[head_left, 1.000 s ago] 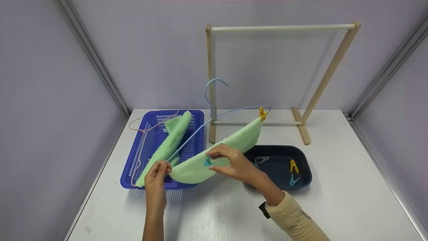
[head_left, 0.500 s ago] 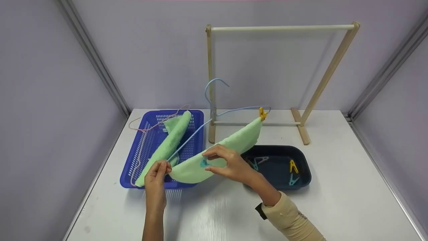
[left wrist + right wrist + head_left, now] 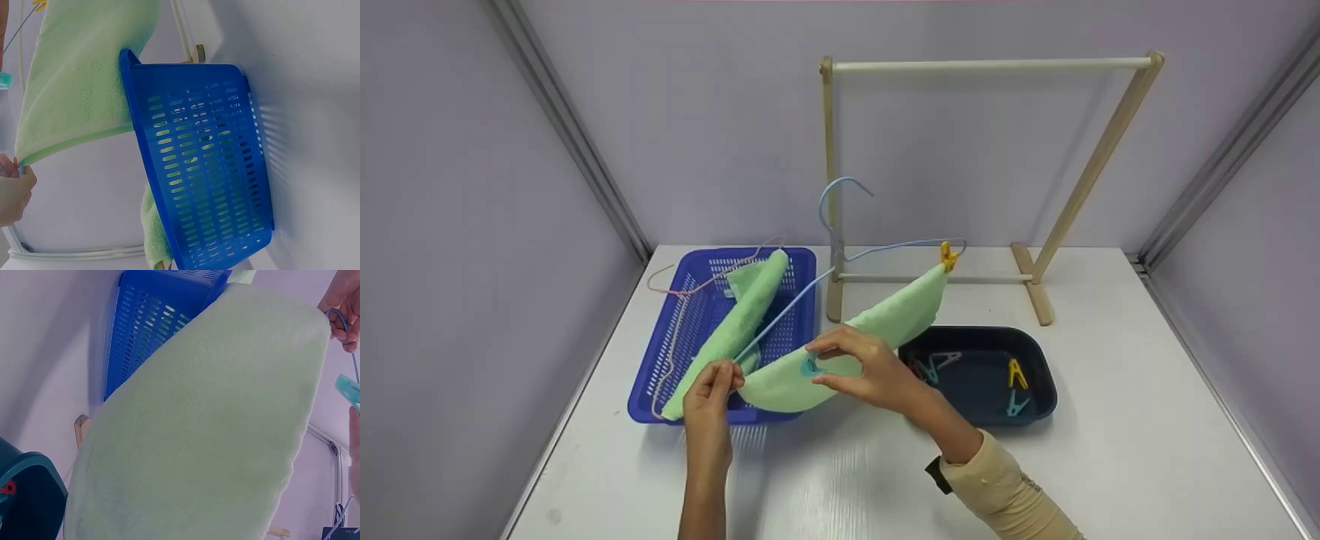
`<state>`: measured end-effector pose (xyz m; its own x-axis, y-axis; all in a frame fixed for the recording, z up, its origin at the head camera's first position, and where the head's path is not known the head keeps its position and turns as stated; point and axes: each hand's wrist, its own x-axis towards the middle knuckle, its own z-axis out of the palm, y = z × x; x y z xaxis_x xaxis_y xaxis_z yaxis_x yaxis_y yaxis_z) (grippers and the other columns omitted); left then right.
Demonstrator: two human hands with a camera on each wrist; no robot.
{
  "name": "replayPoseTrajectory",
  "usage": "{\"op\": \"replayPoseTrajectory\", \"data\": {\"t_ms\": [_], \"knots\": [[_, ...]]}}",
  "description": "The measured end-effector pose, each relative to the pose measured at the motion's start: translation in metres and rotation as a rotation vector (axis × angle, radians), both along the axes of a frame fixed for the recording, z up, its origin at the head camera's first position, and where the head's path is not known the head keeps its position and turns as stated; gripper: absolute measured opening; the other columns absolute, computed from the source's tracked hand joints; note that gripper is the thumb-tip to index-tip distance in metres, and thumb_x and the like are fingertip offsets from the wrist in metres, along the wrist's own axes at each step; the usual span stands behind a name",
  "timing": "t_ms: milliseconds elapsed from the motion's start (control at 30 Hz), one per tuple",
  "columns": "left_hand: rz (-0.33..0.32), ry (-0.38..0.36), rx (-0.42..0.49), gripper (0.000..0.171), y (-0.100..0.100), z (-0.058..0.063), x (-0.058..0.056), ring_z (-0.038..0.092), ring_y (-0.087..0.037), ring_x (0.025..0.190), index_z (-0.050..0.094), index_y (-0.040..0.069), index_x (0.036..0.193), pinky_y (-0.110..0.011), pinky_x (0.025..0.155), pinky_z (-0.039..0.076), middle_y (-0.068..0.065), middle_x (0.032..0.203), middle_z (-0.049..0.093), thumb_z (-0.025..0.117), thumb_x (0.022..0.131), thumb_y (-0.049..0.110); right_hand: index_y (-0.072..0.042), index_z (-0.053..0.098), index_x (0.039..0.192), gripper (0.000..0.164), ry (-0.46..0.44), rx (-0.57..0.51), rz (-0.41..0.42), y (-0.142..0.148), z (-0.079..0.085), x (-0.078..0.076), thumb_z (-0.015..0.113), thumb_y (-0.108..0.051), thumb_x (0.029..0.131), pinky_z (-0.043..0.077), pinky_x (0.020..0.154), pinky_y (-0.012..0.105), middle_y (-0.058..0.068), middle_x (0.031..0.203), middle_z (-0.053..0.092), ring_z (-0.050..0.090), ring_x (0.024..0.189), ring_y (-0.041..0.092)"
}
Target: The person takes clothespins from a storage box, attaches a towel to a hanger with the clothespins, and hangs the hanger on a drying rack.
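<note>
A light-green towel (image 3: pixel 780 390) hangs from a pale-blue wire hanger (image 3: pixel 802 292), which is tilted, its hook up. A yellow clothespin (image 3: pixel 949 256) fastens the towel near the hanger's far right end. My left hand (image 3: pixel 711 390) pinches the hanger's near left end together with the towel's corner. Between thumb and fingertips my right hand (image 3: pixel 870 371) holds a turquoise clothespin (image 3: pixel 811 366), in front of the towel and right of the left hand. In the right wrist view this clothespin (image 3: pixel 350 389) shows close to the hanger wire, and the towel (image 3: pixel 208 410) fills the middle.
A blue basket (image 3: pixel 649 375) at left holds a rolled green towel (image 3: pixel 750 315) and a pink hanger (image 3: pixel 675 341). At right a dark tray (image 3: pixel 1042 360) contains several clothespins, one yellow (image 3: pixel 1016 373). Behind stands a wooden rack (image 3: pixel 1110 157) with a white top bar (image 3: pixel 990 66).
My right hand has moved slightly left with the turquoise clothespin, toward the left hand. The left hand, hanger and towel have stayed nearly still.
</note>
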<state>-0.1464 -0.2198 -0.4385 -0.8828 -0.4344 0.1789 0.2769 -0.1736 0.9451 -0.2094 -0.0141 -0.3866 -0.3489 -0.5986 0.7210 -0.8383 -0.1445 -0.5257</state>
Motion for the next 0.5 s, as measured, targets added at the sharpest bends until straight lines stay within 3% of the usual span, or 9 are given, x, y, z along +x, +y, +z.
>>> {"op": "replayPoseTrajectory", "data": {"t_ms": [500], "knots": [[-0.003,-0.011,0.003,0.022,-0.0013,-0.0008,-0.0011,0.048,-0.016,0.077,0.054,-0.007,0.084,-0.024,0.071,0.042,-0.006,0.079,0.05,0.046,0.097,0.009,0.014,0.055,0.102,0.037,0.004,0.014,-0.004,-0.0077,0.0001,0.0032,0.072,0.014,0.07,0.051,0.074,0.039,0.024,0.097,0.057,0.059,0.088,0.034]]}}
